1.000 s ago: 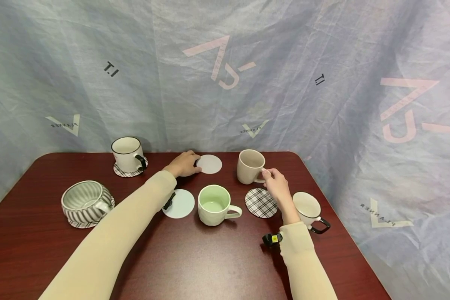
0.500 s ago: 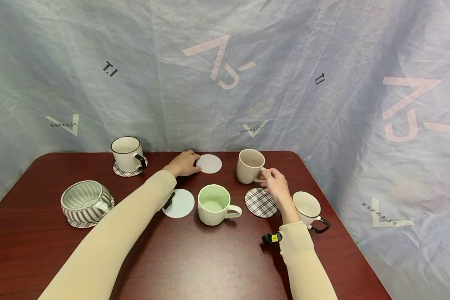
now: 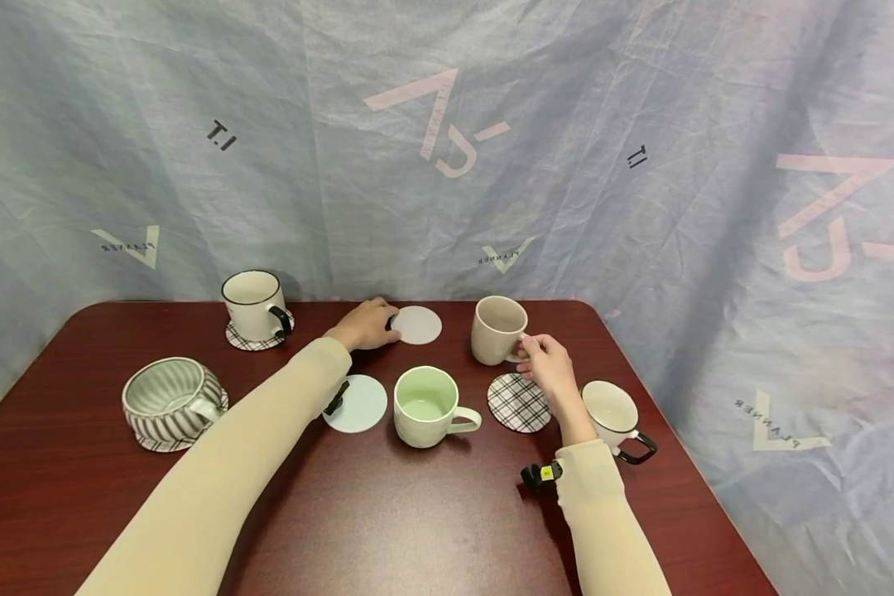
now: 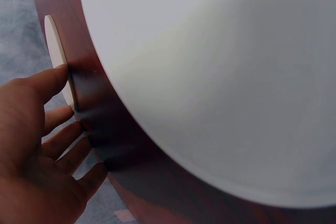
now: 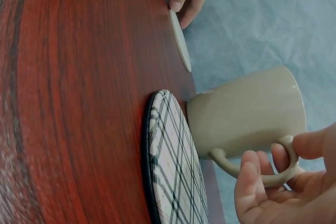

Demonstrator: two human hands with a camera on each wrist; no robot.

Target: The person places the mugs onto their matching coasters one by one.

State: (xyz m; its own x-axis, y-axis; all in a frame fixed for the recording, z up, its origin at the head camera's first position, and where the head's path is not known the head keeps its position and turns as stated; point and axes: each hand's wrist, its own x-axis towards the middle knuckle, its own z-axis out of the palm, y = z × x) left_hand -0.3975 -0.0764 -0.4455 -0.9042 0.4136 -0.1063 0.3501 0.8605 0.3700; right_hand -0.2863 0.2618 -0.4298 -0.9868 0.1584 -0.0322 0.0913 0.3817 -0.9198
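A plain white round coaster (image 3: 417, 325) lies flat near the table's back edge. My left hand (image 3: 367, 324) holds it by its left edge, thumb at the front and fingers at the back. In the left wrist view the fingers (image 4: 63, 140) spread along the tabletop. To the right, a beige mug (image 3: 496, 333) stands upright close to the back edge. My right hand (image 3: 550, 364) grips its handle, with thumb and fingers round the loop (image 5: 287, 167) in the right wrist view. A plaid coaster (image 3: 519, 403) lies in front of the mug.
A green mug (image 3: 425, 410) stands mid-table beside a pale coaster (image 3: 356, 405). Left are a black-rimmed mug (image 3: 252, 308) and a striped mug (image 3: 170, 404), both on coasters. Another black-handled mug (image 3: 609, 414) stands by my right wrist. A printed curtain (image 3: 447, 207) hangs behind.
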